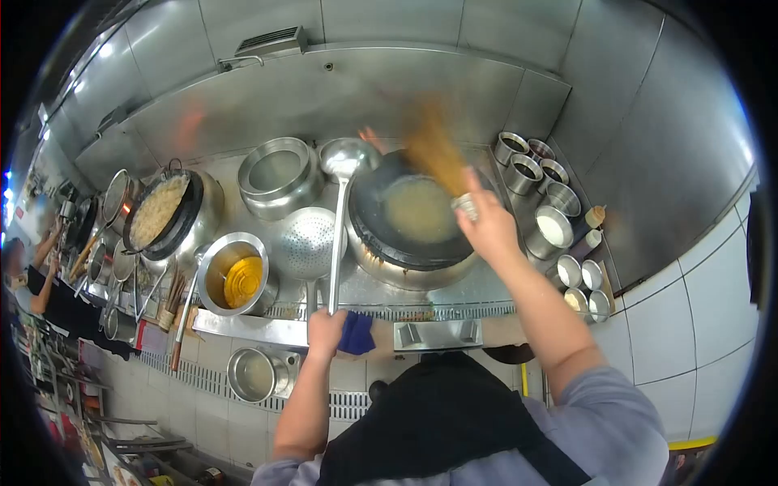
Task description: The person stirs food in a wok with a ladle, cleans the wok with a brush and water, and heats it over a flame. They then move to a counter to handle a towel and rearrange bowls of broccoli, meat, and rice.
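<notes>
My left hand [326,330] is closed round the long handle of a steel ladle [347,154], whose bowl is raised beside the wok's left rim. A dark blue cloth [356,334] lies right by this hand. My right hand [490,219] grips a bamboo wok brush [436,150], its bristles smeared by motion above the wok. Cloudy liquid [420,209] sits in the bottom of the black wok [374,231] on the burner. Just left of the wok, a perforated skimmer [309,243] lies with its handle toward me.
Left stand a lidded steel pot [279,174], a pot of yellow oil [231,263] and a second wok [166,212] of foamy liquid. Several seasoning tins [553,231] line the right side. Below the counter hangs a small pot [253,374]. Another person [53,292] works far left.
</notes>
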{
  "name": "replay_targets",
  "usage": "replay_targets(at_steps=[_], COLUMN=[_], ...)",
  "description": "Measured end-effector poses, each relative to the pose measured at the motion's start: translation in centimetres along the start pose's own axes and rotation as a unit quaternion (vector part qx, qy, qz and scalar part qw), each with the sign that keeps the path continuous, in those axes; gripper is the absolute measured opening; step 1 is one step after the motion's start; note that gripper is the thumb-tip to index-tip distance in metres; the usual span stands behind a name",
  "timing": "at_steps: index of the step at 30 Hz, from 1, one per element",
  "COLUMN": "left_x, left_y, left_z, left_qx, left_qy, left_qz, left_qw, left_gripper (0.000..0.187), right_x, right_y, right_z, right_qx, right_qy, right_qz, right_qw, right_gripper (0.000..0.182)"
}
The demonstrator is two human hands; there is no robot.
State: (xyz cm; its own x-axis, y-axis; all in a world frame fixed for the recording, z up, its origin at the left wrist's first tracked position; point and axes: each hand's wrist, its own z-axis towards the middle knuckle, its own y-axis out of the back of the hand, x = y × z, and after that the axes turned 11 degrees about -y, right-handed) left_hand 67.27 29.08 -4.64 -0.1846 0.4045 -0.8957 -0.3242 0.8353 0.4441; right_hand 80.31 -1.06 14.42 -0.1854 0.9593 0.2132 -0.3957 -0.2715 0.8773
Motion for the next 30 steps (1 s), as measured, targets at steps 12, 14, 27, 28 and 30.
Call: replay_targets(at_steps=[12, 14, 27, 28, 30], left_x=[-1.9, -4.9, -3.4, -3.6, -3.3], left_y=[5.6, 6.4, 1.8, 1.3, 0.0], left_z=[-4.5, -6.1, -8.8, -8.3, -7.6], left_qx=[-0.012, -0.011, -0.018, -0.013, -0.017], left_qy=[-0.09, 0.042, 0.086, 0.091, 0.088], left_qz=[-0.074, -0.011, 0.317, 0.324, 0.333], left_qw=[0.993, 0.999, 0.944, 0.942, 0.939], left_gripper=[0.021, 0.025, 0.03, 0.029, 0.028], right_x=[3.4, 3.4, 2.3, 2.7, 3.8], right_y=[3.5, -4.0, -15.4, -15.0, -14.3], right_z=[1.4, 3.2, 14.4, 14.6, 14.3], right_qx=[0.216, 0.287, 0.26, 0.258, 0.291], right_qy=[0.123, 0.162, 0.034, 0.035, 0.074], right_qz=[-0.219, -0.208, -0.03, -0.028, -0.021], right_qw=[0.944, 0.921, 0.965, 0.965, 0.954], right_gripper=[0.043, 0.033, 0.024, 0.024, 0.024])
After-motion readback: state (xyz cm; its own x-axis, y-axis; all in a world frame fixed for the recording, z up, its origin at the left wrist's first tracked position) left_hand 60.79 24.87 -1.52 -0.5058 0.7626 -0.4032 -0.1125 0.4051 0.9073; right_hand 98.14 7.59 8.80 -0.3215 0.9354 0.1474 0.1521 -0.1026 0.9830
